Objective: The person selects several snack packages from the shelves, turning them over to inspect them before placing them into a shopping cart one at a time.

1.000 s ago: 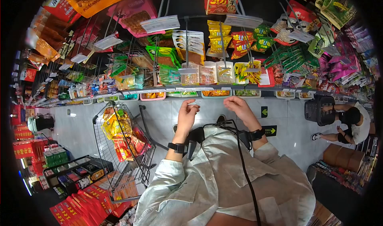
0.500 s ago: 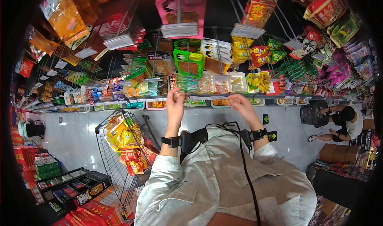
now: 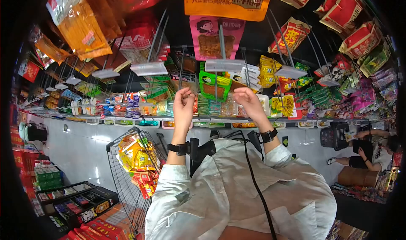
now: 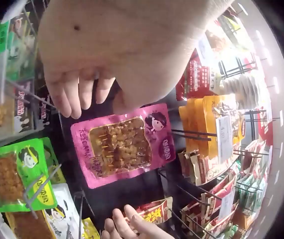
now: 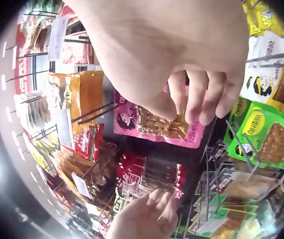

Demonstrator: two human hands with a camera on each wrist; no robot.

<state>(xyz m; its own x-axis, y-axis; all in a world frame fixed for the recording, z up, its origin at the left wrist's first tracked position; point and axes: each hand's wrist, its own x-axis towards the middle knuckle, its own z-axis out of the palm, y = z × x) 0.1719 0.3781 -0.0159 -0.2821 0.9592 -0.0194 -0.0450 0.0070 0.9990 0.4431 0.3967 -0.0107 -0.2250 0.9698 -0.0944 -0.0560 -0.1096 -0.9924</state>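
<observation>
My left hand (image 3: 184, 108) is raised before the snack racks, fingers loosely bent, holding nothing. To its right my right hand (image 3: 250, 104) hangs in the air, also empty with relaxed fingers. Between and beyond them hang a pink snack packet (image 3: 216, 37) and, lower, a green packet (image 3: 215, 86). In the left wrist view the pink packet (image 4: 124, 144) lies just past the fingers of my left hand (image 4: 117, 55). The right wrist view has my right hand (image 5: 181, 64) partly covering that packet (image 5: 154, 124).
A wire shopping cart (image 3: 127, 185) with yellow and red packets (image 3: 139, 155) stands at the left. Orange packets (image 3: 228, 3) hang overhead, and metal hooks with price tags (image 3: 149, 68) project from the rack. At the right, a person (image 3: 376, 151) is beside a black basket (image 3: 335, 136).
Both hands have risen higher against the shelves, and the left has moved leftward. The view has shifted, bringing the pink and green packets between the hands. Neither hand has taken hold of anything.
</observation>
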